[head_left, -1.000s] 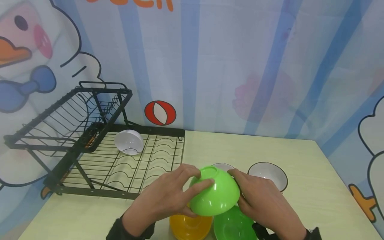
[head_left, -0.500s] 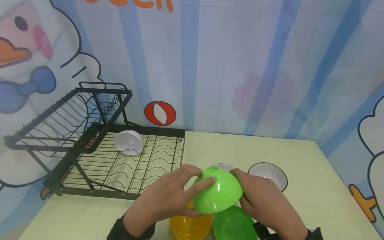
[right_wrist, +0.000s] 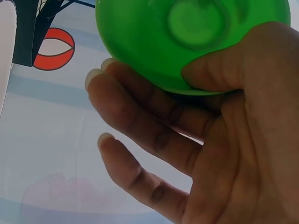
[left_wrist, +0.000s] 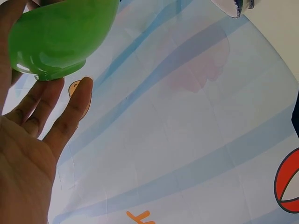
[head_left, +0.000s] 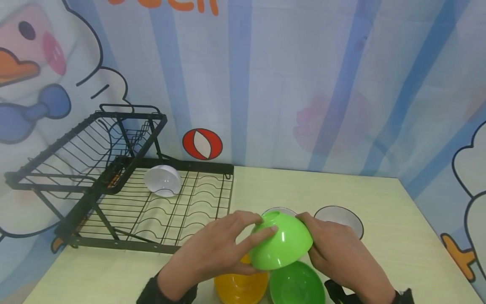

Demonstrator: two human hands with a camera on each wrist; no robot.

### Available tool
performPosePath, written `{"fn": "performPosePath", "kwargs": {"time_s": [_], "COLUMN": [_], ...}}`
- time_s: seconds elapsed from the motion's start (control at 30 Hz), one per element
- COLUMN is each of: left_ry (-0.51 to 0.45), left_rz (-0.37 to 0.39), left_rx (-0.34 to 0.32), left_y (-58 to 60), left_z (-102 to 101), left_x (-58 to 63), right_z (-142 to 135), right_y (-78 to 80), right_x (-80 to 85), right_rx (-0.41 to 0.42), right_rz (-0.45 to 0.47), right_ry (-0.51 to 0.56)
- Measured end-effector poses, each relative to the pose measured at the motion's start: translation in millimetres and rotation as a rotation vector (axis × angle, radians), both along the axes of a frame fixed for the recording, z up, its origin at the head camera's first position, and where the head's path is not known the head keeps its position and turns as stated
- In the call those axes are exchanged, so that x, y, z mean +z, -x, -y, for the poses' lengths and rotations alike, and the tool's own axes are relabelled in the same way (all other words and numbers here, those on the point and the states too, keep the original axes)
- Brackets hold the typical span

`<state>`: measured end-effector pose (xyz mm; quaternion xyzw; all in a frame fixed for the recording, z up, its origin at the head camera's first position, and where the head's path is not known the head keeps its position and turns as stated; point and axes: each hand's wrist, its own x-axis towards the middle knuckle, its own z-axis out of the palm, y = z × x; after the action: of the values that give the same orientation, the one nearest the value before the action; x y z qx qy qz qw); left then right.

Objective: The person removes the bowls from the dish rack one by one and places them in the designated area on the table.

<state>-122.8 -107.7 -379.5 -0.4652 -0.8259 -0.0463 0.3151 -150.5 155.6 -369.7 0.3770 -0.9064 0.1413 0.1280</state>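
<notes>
Both hands hold a bright green bowl (head_left: 282, 242) above the table, tipped so its outside and foot ring face the head camera. The left hand (head_left: 218, 247) grips its left side, with fingers near the foot. In the left wrist view some fingers of the left hand (left_wrist: 37, 135) sit at the foot. At the right edge, the right hand (head_left: 339, 249) pinches the rim; the right wrist view shows the thumb of the right hand (right_wrist: 224, 116) over the edge. Below are a yellow-orange bowl (head_left: 243, 291) and another green bowl (head_left: 298, 285), both partly hidden.
To the left stands a black two-tier dish rack (head_left: 125, 242) with a white bowl (head_left: 163, 180) tilted in its lower tier. Behind the hands are a dark-rimmed white bowl (head_left: 338, 216) and another white bowl (head_left: 279, 209), mostly hidden. A printed cloth (head_left: 273, 84) backs the table.
Both hands have shifted slightly right with the green bowl, and its tilt differs a little. The other bowls and the rack stay where they were.
</notes>
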Motion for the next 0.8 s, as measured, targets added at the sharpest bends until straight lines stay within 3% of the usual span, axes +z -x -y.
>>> {"fn": "performPosePath", "kwargs": {"time_s": [0.53, 0.8], "left_ry": [0.015, 0.012], "left_rz": [-0.004, 0.005], "left_rx": [0.004, -0.003], "left_y": [0.4, 0.7], "left_z": [-0.6, -1.1], "left_x": [-0.2, 0.5], "right_z": [-9.2, -12.0], "right_y": [3.3, 6.6], "right_x": [2.1, 1.3], "right_rx": [-0.024, -0.023], "right_rz": [0.059, -0.002], "right_ry": [-0.012, -0.004]}}
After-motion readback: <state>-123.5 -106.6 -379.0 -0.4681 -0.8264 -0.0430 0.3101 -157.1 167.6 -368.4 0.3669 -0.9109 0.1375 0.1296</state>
